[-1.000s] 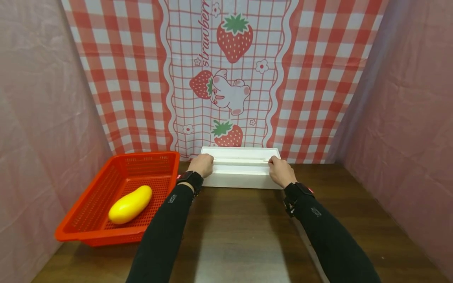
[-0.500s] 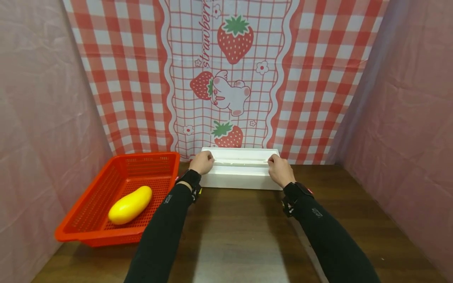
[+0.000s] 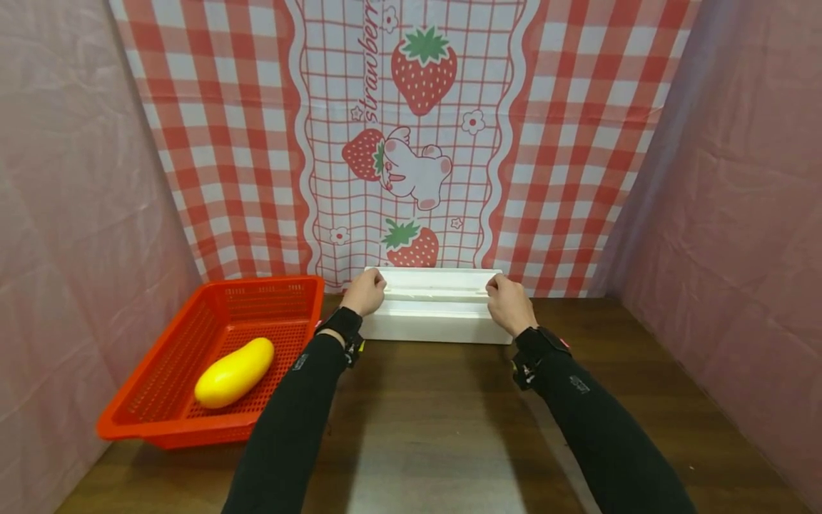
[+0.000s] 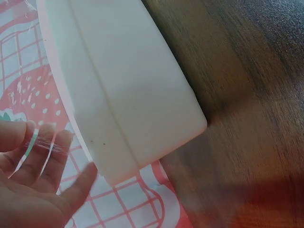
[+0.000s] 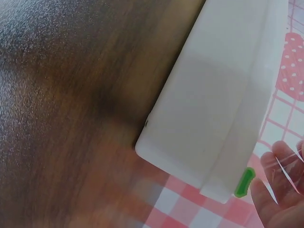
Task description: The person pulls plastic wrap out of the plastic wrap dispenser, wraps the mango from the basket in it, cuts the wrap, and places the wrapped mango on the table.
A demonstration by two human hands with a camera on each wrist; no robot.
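A long white dispenser box point(image 3: 437, 318) lies at the back of the wooden table point(image 3: 437, 428), against the checked strawberry cloth. My left hand point(image 3: 366, 291) is at the top of its left end, fingers curled. My right hand point(image 3: 507, 303) is at the top of its right end, likewise curled. In the left wrist view the box point(image 4: 128, 95) fills the frame, and a clear film point(image 4: 45, 142) lies across the fingers of my left hand point(image 4: 38, 190). The right wrist view shows the box point(image 5: 223, 109), a green tab point(image 5: 243, 183) at its corner, and film point(image 5: 287, 166) on my right hand point(image 5: 280, 190).
An orange mesh basket point(image 3: 186, 433) stands at the left of the table with a yellow mango-shaped fruit point(image 3: 234, 371) inside. Pink cloth walls close in both sides. Bare wood stretches from the box to the near edge.
Both hands have crept slightly up and back along the top of the white box. The box, basket and fruit have not moved.
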